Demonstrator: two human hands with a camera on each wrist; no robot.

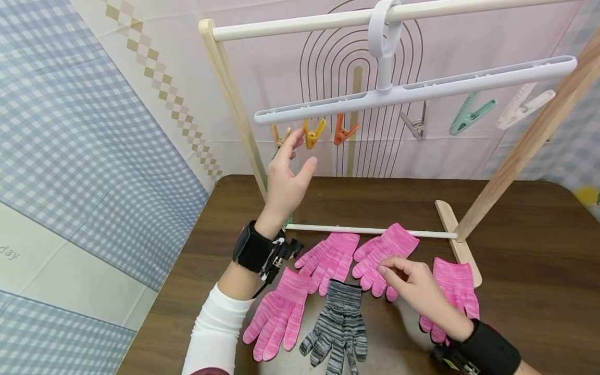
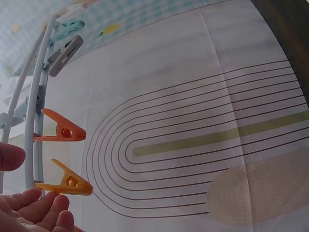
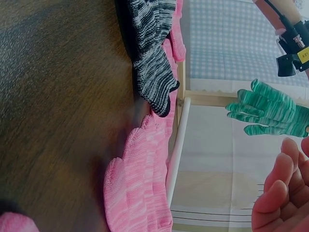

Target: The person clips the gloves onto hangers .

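My left hand (image 1: pixel 288 179) is raised at the left end of the pale hanger (image 1: pixel 323 108), thumb apart from the fingers. Its fingertips lie beside a yellow clothespin (image 1: pixel 313 136); whether they touch it I cannot tell. Behind that hand, mostly hidden in the head view, a green striped glove (image 3: pixel 270 110) hangs, seen plainly in the right wrist view. My right hand (image 1: pixel 414 284) hovers over the pink gloves (image 1: pixel 384 255), fingers loosely bent, holding nothing. Between the pink gloves lies a grey-black knit glove (image 1: pixel 338 325).
From a white rail (image 1: pixel 300 26) on a wooden stand (image 1: pixel 520 151) hangs the hanger. An orange clothespin (image 1: pixel 344 130), a grey one (image 1: pixel 416 125), a green one (image 1: pixel 470 115) and a white one (image 1: pixel 522 108) line its right part. Beneath is a dark wooden table (image 1: pixel 529 250).
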